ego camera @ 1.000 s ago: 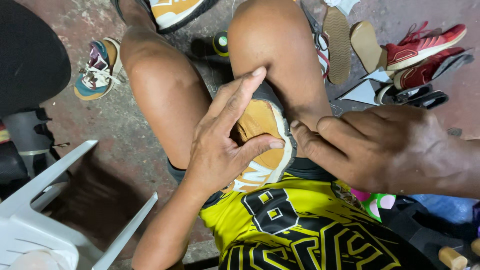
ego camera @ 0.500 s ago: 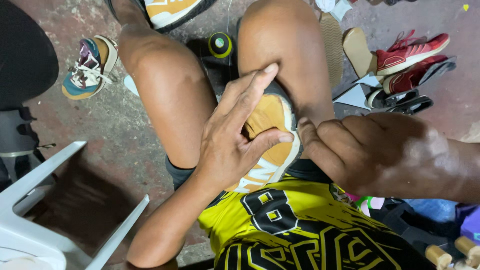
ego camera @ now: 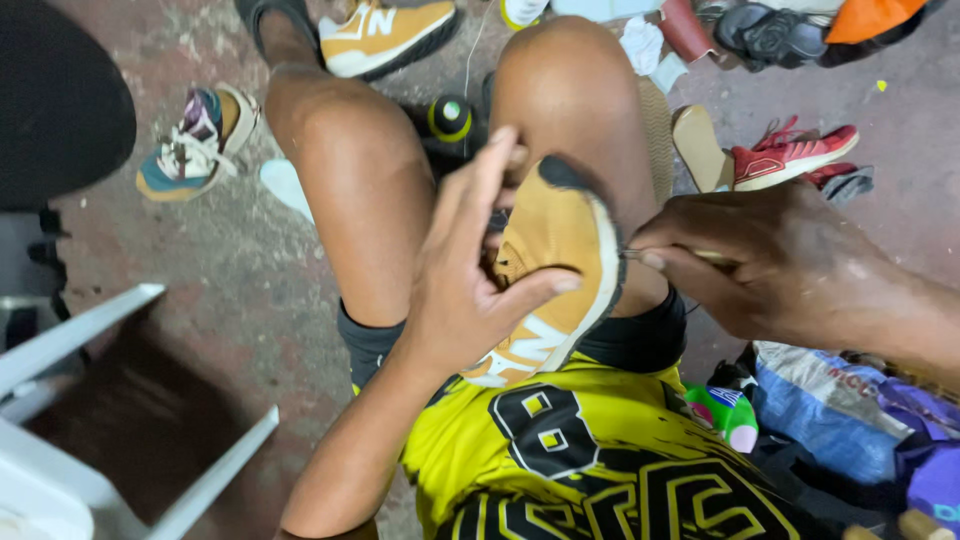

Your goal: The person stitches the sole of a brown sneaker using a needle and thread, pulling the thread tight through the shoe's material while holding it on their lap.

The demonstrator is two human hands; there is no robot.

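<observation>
Left hand wraps tan suede shoe, thumb across side, fingers over top; shoe wedged between bare knees, sole edge turned toward right, likely to steady it. Right hand pinched around thin tool, tip touching rim of sole; tool itself too small to identify. Sole rubber pale with dark edge. Matching tan shoe lies on rough concrete floor, red sneaker near. White plastic chair at left.
</observation>
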